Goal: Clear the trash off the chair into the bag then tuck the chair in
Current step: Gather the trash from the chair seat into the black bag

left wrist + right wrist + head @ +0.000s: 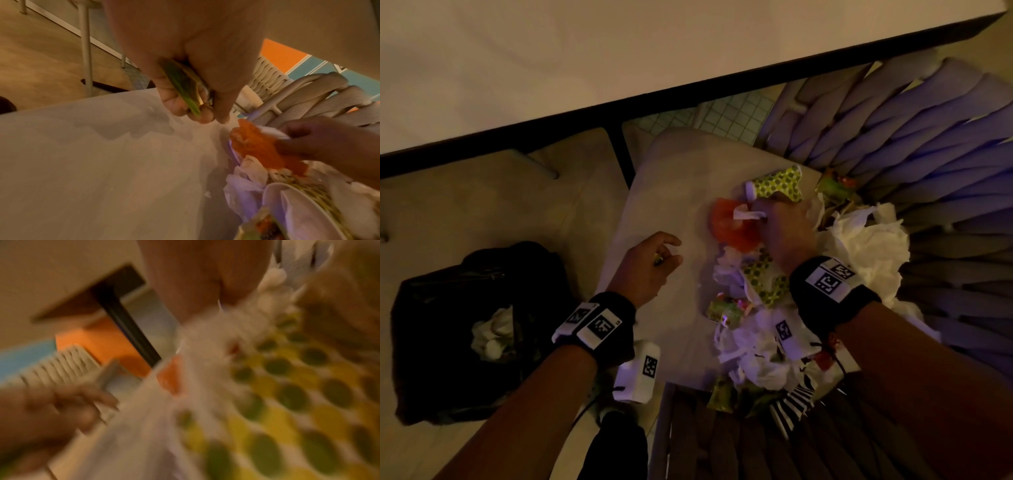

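I note black bag on floor, near left, mouth open, white tissue already inside. Chair right of bag, pulled out from tabletop; seat carries trash pile on right half: tissues, dotted paper cups, wrappers. Left hand over seat, pinching small green wrapper. Right hand further in, clenched on orange wrapper and white scrap. My assessment: clearing early, most trash left, chair not yet tucked.

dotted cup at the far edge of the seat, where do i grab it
Pinch the dotted cup at its crushed middle, coming from above. It lies flattened on the seat cushion, so there's no round wall to wrap.
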`<action>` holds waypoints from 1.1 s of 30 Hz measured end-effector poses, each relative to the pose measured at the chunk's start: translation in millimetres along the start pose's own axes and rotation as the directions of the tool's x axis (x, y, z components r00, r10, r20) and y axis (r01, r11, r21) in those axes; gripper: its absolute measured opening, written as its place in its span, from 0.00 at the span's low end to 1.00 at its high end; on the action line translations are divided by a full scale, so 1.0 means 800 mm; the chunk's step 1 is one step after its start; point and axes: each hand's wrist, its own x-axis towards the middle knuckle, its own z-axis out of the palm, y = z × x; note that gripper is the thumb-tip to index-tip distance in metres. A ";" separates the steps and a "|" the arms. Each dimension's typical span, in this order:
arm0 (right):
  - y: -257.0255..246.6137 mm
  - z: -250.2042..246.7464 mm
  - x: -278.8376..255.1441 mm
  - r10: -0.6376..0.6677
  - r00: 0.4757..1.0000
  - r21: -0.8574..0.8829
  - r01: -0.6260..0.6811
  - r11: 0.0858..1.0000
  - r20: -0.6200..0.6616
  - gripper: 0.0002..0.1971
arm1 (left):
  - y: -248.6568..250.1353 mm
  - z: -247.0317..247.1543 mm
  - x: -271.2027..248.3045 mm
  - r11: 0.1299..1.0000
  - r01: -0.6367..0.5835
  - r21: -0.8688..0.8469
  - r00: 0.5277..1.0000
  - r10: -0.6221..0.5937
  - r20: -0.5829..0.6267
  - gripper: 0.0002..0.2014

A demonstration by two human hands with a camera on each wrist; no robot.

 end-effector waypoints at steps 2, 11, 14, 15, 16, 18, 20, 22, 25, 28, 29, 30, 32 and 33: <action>-0.005 -0.011 -0.007 0.000 0.999 0.062 0.003 0.998 -0.034 0.09 | -0.006 -0.004 -0.003 1.000 0.011 0.020 1.000 -0.011 -0.007 0.07; -0.037 -0.055 -0.047 -0.013 0.994 0.419 -0.034 0.908 0.108 0.05 | -0.036 -0.031 -0.032 0.997 0.074 -0.008 0.997 -0.074 -0.026 0.06; -0.067 -0.055 -0.063 -0.027 0.978 0.548 -0.093 0.831 0.206 0.05 | -0.053 -0.050 -0.044 0.994 0.109 -0.014 0.993 -0.109 -0.053 0.06; -0.079 -0.053 -0.067 -0.036 0.972 0.571 -0.105 0.815 0.231 0.05 | -0.057 -0.056 -0.049 0.992 0.126 -0.008 0.990 -0.126 -0.058 0.05; -0.094 -0.047 -0.072 -0.050 0.966 0.583 -0.111 0.805 0.253 0.06 | -0.065 -0.066 -0.056 0.990 0.143 -0.005 0.988 -0.143 -0.062 0.05; -0.121 -0.035 -0.078 -0.074 0.953 0.602 -0.124 0.789 0.294 0.06 | -0.083 -0.085 -0.067 0.984 0.177 -0.027 0.981 -0.178 -0.075 0.06; -0.153 -0.015 -0.083 -0.099 0.934 0.626 -0.149 0.765 0.343 0.06 | -0.105 -0.108 -0.082 0.979 0.193 -0.057 0.975 -0.198 -0.099 0.06; -0.187 0.010 -0.088 -0.132 0.914 0.636 -0.158 0.755 0.384 0.09 | -0.127 -0.130 -0.097 0.975 0.214 -0.063 0.968 -0.220 -0.124 0.07; -0.251 0.063 -0.096 -0.181 0.867 0.643 -0.189 0.743 0.465 0.09 | -0.158 -0.168 -0.127 0.955 0.261 -0.139 0.944 -0.283 -0.172 0.07; -0.325 0.133 -0.102 -0.224 0.791 0.614 -0.228 0.756 0.569 0.08 | -0.200 -0.212 -0.161 0.938 0.303 -0.166 0.919 -0.334 -0.209 0.05; -0.353 0.162 -0.104 -0.240 0.760 0.606 -0.244 0.757 0.605 0.09 | -0.216 -0.232 -0.175 0.933 0.323 -0.158 0.905 -0.353 -0.239 0.09; -0.376 0.188 -0.105 -0.253 0.736 0.603 -0.254 0.756 0.628 0.09 | -0.233 -0.247 -0.188 0.921 0.362 -0.142 0.887 -0.388 -0.252 0.11; -0.421 0.248 -0.108 -0.273 0.689 0.571 -0.246 0.783 0.671 0.10 | -0.274 -0.281 -0.210 0.881 0.447 -0.151 0.838 -0.472 -0.272 0.04; -0.438 0.278 -0.109 -0.274 0.678 0.546 -0.223 0.808 0.682 0.10 | -0.296 -0.296 -0.217 0.868 0.478 -0.135 0.820 -0.496 -0.286 0.03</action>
